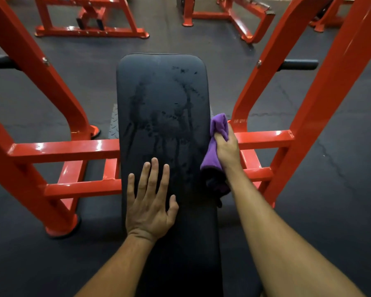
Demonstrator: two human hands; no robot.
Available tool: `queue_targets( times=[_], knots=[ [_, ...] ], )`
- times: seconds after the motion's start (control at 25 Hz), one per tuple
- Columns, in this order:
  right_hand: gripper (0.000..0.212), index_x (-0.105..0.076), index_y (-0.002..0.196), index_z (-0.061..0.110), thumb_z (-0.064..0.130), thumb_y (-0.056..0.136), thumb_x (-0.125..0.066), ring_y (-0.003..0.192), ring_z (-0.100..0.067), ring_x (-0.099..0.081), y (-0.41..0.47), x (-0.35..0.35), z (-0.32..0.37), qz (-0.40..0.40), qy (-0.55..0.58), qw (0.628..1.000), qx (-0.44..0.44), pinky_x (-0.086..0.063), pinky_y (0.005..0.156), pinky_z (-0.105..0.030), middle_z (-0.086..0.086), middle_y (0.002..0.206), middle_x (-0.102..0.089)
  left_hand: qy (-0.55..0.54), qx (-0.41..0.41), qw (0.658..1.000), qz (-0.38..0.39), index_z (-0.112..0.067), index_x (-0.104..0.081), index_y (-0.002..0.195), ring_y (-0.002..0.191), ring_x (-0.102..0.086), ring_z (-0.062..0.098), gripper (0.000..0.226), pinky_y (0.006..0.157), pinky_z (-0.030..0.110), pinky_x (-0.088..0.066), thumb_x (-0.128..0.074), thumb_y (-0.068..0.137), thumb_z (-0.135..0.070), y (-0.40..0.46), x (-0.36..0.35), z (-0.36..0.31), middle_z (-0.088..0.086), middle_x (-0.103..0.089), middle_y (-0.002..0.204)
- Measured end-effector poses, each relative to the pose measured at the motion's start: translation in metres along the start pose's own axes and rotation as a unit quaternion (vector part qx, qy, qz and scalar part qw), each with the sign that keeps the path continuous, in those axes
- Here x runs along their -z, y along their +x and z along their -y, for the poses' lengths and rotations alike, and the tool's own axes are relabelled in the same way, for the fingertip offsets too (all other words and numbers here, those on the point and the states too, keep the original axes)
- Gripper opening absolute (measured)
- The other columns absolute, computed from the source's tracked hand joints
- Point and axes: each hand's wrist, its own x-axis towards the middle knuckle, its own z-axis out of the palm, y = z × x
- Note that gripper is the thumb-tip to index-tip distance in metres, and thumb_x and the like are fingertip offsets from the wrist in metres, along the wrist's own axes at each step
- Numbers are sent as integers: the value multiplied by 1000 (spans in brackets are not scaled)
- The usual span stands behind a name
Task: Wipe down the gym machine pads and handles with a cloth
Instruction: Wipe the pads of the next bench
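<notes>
A long black bench pad runs away from me down the middle of the view, with wet streaks and drops across its far half. My left hand lies flat on the pad's near left part, fingers straight and spread. My right hand grips a bunched purple cloth against the pad's right edge, and the cloth's lower end hangs down beside the pad. Two black handles stick out from the frame, one at the left and one at the right.
The red steel frame of the machine flanks the pad, with slanted uprights and crossbars on both sides. Other red machines stand farther back on the dark rubber floor.
</notes>
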Motion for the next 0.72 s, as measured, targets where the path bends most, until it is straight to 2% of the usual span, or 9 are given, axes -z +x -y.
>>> queue_targets(
  times=[0.08, 0.16, 0.24, 0.28, 0.36, 0.48, 0.56, 0.64, 0.72],
  knots=[
    [48, -48, 147, 12, 14, 100, -58, 130, -20, -53, -30, 12, -25, 5, -26, 998, -55, -43, 105, -29, -7, 140, -58, -3, 0, 1000, 3, -13, -31, 161, 158, -18, 28, 79, 126, 59, -14, -45, 89, -41, -2, 0, -2, 12, -18, 171],
    [50, -49, 146, 11, 21, 98, -63, 128, -19, -53, -92, 30, -58, 0, -12, 989, -147, -43, 90, -18, -8, 136, -59, -2, -4, 1000, 9, -13, -31, 161, 158, -17, 29, 79, 126, 59, -13, -46, 89, -41, 0, 0, 0, 12, -17, 171],
    [37, -54, 136, 19, 12, 100, -60, 116, -10, -57, -150, 42, -75, -9, 16, 979, -205, -45, 75, -8, -4, 129, -61, -3, -6, 1000, 11, -13, -31, 161, 158, -18, 29, 79, 125, 59, -14, -45, 89, -41, 0, 0, 0, 12, -17, 171],
    [34, -56, 130, 22, 4, 100, -57, 109, -4, -60, -159, 42, -76, -10, 21, 979, -201, -45, 74, -4, -3, 127, -63, -3, -8, 1000, 8, -12, -31, 161, 158, -18, 29, 79, 125, 59, -14, -45, 89, -41, 0, 0, 0, 13, -18, 171],
    [42, -54, 128, 23, -7, 98, -52, 107, 0, -61, -134, 33, -65, -25, 8, 989, -144, -45, 84, -4, -1, 128, -62, -3, -7, 1000, 3, -12, -30, 161, 158, -17, 29, 79, 126, 59, -13, -44, 89, -41, -3, -2, 0, 13, -17, 171],
    [44, -56, 131, 22, -5, 97, -50, 121, -8, -57, -50, 7, -19, -37, -11, 999, -7, -42, 102, -15, 3, 130, -62, -15, -17, 1000, -9, -12, -31, 161, 158, -17, 29, 79, 126, 59, -14, -44, 89, -41, -3, -2, 1, 13, -19, 171],
    [44, -56, 135, 17, -4, 97, -49, 128, -11, -55, -17, -3, 1, -21, -33, 999, 9, -40, 108, -19, 5, 133, -59, -12, -10, 1000, 0, -14, -32, 161, 158, -18, 27, 80, 125, 58, -15, -45, 87, -41, -1, -2, 1, 11, -20, 171],
    [45, -54, 140, 12, 3, 96, -48, 131, -19, -54, -25, 7, 18, 15, -83, 996, 39, -40, 111, -27, 0, 137, -59, -14, 4, 1000, 20, -17, -32, 161, 158, -19, 25, 82, 125, 57, -16, -48, 84, -42, 2, 5, -1, 9, -19, 171],
    [46, -55, 140, 14, 6, 96, -49, 124, -20, -58, -49, 29, 37, 36, -166, 983, 70, -41, 102, -24, 1, 131, -62, -21, 12, 998, 65, -19, -35, 160, 158, -19, 24, 83, 125, 56, -17, -50, 83, -43, 4, 13, -2, 7, -20, 171]
  ],
)
